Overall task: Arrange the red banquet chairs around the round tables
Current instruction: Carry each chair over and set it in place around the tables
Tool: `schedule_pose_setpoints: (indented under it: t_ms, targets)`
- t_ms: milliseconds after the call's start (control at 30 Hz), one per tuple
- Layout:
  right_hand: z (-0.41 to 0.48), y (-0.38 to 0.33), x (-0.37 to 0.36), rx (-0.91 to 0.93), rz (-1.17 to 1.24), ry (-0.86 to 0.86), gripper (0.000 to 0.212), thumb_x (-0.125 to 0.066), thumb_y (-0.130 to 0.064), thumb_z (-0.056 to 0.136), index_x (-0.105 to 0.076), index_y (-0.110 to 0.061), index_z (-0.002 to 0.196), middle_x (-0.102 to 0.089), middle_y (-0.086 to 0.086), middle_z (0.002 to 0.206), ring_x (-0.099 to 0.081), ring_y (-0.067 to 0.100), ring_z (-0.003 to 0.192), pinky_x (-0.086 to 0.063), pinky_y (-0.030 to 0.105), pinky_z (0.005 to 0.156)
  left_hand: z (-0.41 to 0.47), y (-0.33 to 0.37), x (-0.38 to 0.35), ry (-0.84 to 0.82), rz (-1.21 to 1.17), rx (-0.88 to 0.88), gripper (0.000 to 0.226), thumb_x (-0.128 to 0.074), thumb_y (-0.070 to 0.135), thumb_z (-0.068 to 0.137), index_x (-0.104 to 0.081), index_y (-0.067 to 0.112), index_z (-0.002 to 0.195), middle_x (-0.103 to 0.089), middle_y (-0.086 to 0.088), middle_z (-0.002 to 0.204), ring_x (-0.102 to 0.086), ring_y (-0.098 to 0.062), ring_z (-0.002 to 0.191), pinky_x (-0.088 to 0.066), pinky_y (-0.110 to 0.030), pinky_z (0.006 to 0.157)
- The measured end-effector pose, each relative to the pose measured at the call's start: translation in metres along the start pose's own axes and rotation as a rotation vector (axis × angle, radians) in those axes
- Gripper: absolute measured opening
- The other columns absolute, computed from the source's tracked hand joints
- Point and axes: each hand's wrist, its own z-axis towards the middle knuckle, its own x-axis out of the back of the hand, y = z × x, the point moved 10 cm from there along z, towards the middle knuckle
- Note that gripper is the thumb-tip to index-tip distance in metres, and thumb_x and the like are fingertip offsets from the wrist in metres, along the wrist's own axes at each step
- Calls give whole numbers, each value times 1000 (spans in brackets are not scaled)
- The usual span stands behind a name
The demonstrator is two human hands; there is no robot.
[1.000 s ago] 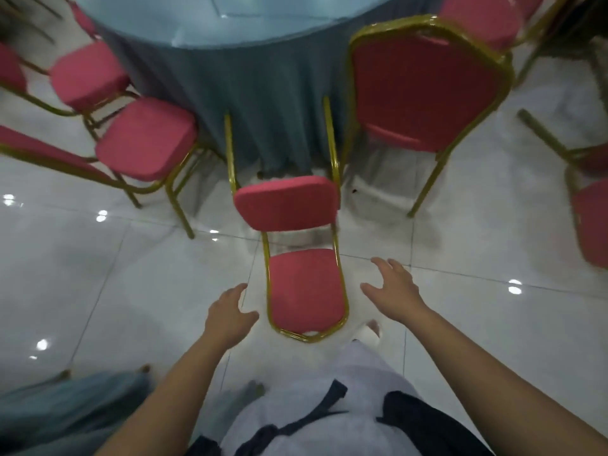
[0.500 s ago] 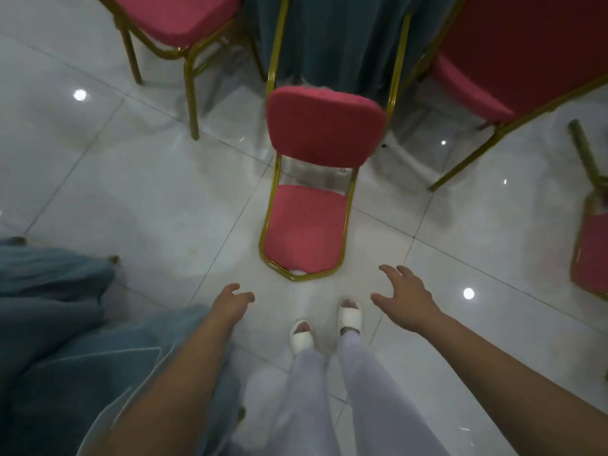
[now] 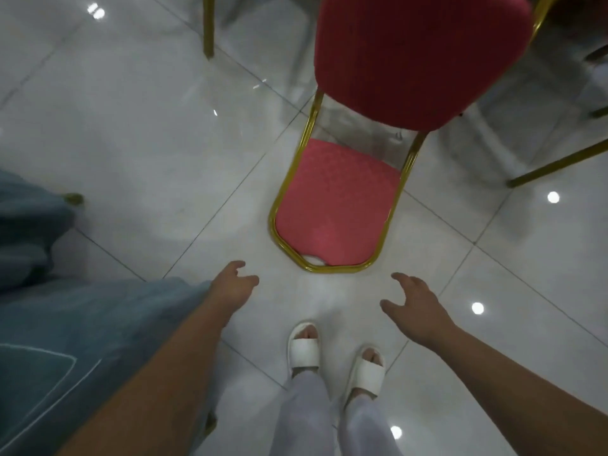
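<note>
The red banquet chair point(image 3: 335, 205) lies tipped on its back on the glossy white tiled floor point(image 3: 131, 126). Its gold-framed backrest is flat on the tiles and its seat is raised behind. The person's 2 hands hang near the backrest's top rail without touching it: left hand point(image 3: 230, 287) and right hand point(image 3: 414, 304), both empty with fingers loosely spread. White slippers point(image 3: 304, 348) stand just behind. Blue-grey cloth point(image 3: 65, 324) drapes at the left.
</note>
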Motion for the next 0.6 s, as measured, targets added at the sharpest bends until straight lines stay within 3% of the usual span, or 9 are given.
schedule_pose_setpoints:
  t_ms: [100,200,333,500,600]
  targets:
    - [44,10,-24,7,37,-10,70,-59,-41,93,-27,-24,153,-28,11,156,-36,32,138,-36,45,110,39,2,-19,49,32,-57,49,-63,23,91,-50,20,138,-50,-10,140,-52,-28,119,-39,-29,89]
    - [95,28,-43,-5,155,21,75,-62,-42,92,-24,-24,154,-27,11,157,-33,32,140,-34,40,109,84,4,-46,64,-48,-76,47,-63,25,91,-51,19,137,-52,-10,138,-52,-25,113,-40,-31,90]
    - [173,59,-64,-75,433,117,81,-67,-42,89,-23,-23,154,-34,12,154,-40,31,136,-35,32,91,153,15,-80,85,-116,-110,54,-65,33,90,-50,18,139,-51,-8,138,-52,-22,109,-39,-32,86]
    - [280,101,-93,-230,819,189,91,-67,-50,87,-13,-25,156,-36,9,154,-42,33,135,-38,45,103,252,22,-103,148,-173,-144,68,-65,45,88,-40,21,146,-46,-9,145,-48,-28,127,-42,-44,105]
    - [332,116,-112,-292,1024,195,84,-65,-52,86,-26,-20,153,-46,7,146,-50,31,125,-41,48,98,306,26,-116,117,-251,-150,71,-63,48,89,-39,16,147,-49,-9,144,-52,-28,125,-45,-44,103]
